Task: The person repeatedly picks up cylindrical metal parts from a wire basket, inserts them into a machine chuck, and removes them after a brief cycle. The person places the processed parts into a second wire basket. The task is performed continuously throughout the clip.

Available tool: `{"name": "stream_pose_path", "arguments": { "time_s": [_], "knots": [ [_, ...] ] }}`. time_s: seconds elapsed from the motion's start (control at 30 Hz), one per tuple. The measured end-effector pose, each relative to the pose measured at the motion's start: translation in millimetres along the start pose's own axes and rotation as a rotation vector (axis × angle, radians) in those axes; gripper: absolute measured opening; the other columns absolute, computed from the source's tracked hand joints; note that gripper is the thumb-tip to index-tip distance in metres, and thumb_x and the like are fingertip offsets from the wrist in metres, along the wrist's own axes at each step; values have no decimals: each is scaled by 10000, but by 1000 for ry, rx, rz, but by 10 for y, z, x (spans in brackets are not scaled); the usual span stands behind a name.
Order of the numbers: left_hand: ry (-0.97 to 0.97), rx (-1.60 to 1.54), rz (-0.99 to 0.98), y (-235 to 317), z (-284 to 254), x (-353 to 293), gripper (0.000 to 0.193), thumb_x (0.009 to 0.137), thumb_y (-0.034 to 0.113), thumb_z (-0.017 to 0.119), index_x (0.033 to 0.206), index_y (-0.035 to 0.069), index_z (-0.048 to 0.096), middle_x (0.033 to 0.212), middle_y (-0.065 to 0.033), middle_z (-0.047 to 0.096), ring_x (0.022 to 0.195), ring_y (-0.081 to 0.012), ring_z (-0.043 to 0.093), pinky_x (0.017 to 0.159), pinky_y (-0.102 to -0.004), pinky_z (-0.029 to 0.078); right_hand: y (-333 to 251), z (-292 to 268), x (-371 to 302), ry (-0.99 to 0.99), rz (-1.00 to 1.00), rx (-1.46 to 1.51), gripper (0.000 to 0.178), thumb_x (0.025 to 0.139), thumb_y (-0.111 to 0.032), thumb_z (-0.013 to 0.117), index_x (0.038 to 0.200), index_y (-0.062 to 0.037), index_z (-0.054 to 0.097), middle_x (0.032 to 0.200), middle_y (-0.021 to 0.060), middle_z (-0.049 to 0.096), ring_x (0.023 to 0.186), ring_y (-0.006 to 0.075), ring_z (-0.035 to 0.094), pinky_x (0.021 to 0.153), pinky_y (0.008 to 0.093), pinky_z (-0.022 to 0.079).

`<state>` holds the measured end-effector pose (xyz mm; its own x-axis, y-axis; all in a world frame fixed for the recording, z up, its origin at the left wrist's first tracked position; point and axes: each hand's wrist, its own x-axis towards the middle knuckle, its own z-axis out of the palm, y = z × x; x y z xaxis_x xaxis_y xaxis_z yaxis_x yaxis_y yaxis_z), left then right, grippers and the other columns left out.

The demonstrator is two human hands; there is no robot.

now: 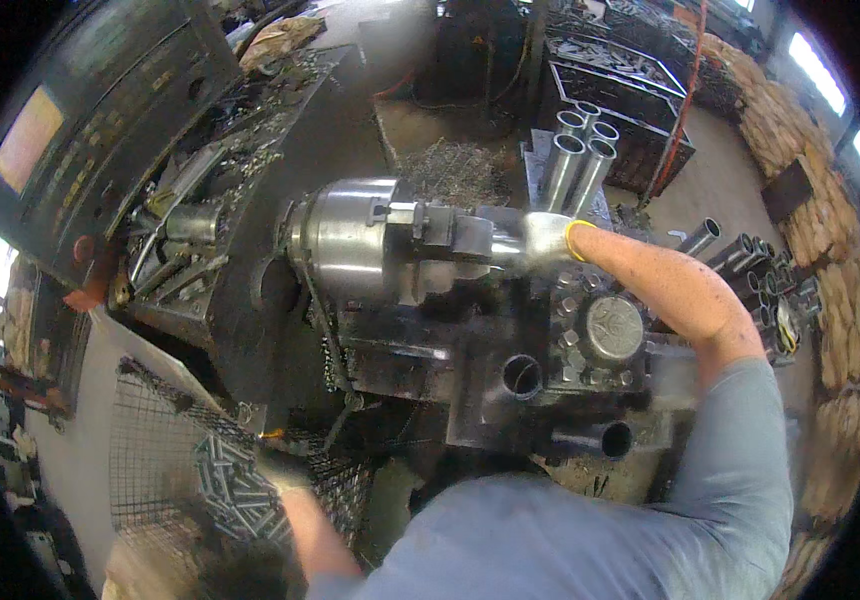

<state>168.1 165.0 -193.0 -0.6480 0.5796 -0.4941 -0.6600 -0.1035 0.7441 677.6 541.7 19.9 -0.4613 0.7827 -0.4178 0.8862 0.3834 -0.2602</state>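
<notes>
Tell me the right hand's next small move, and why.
Probably steadying the bright metal piece: it lies between the right hand and the dark jaws of the chuck, and that hand is right at its outer end.

The right arm [725, 375] bends at the elbow, its bare forearm [655, 275] angling up and leftward to the yellow-cuffed, gloved right hand [548, 240], while the gloved left hand [278, 470] hangs low, both hands' fingers indistinct.
</notes>
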Motion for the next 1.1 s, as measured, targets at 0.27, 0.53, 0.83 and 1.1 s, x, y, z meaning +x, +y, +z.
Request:
{"name": "stream_pose_path", "arguments": {
  "time_s": [0.27,0.53,0.83,1.1],
  "knots": [
    [-106,155,-108,160,-633,585,366,1053,483,513,786,235,546,672,37,511,639,-206,475,723,-441,487,-24,-158,-590,170,-75,-39,707,849,-406,714,1445,-48,584,1230,253,728,1130,381,709,982,450,550],
    [307,1206,997,743,291,-360,465,1020,281,670,1328,-61,611,1247,-237,710,1100,-375,697,936,-435,548,332,675,-2892,1156,251,702,332,988,-169,728,1265,11,694,1084,75,756,989,124,647,909,303,533],
    [179,1628,1542,2782,3379,-297,747,957,294,656,1606,74,357,1112,-223,756,962,-428,740,838,-522,572,592,2451,-3580,1262,484,780,309,982,-155,735,1208,54,716,1151,107,743,998,178,670,909,330,549],
    [-61,1267,1531,2526,3513,-785,705,1011,451,632,1514,-21,487,1260,-309,695,1116,-449,708,926,-493,567,-34,2701,-4005,1161,573,735,241,914,-35,684,1139,36,731,1014,88,767,941,159,687,917,314,541]
  ]
}}
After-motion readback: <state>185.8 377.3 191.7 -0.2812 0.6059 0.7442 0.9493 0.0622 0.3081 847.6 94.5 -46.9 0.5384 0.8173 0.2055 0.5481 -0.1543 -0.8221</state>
